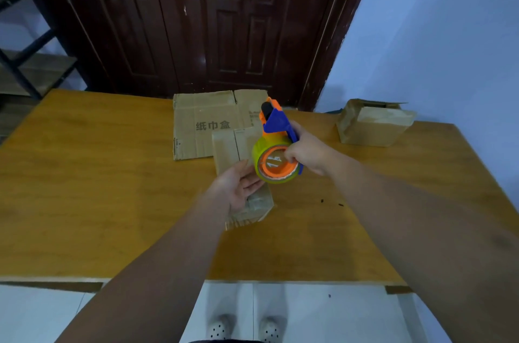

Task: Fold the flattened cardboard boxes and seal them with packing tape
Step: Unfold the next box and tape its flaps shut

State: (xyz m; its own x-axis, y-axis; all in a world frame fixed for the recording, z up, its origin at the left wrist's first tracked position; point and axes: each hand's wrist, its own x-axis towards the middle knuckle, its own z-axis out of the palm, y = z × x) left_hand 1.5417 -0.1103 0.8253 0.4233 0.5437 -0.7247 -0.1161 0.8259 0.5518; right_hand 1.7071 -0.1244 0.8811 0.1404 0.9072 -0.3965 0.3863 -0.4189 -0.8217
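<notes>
Stock of the moment, from the task's thing outward:

1. Small flattened brown cardboard box [234,147]: lying flat near the middle of the orange-brown wooden table [84,188], not yet being folded up.
2. Larger flattened brown cardboard sheet with grey printed characters [202,123]: lying just behind it, its near right corner being overlapped by the small box. It too is unfolded.
3. Orange-and-blue tape dispenser with a yellow-green roll [276,146]: being held above the small box by the right hand [307,153], whose fingers are curled round the blue handle and the orange hub.
4. Left hand [238,188]: being held open under the roll, fingers straight, gripping nothing. Contact with the roll cannot be told.
5. Assembled brown cardboard box [370,126]: standing at the table's far right edge, well apart, a top flap apparently raised.

Progress is being judged as one box made up and two remaining.

Around these: a dark red-brown panelled door [210,19], a black metal shelf [25,61], a pale blue wall [449,33] and dark specks [331,203] on the tabletop.

As for hindrance, the right hand is being occupied by the dispenser, so folding is probably calling for it to be set down.
</notes>
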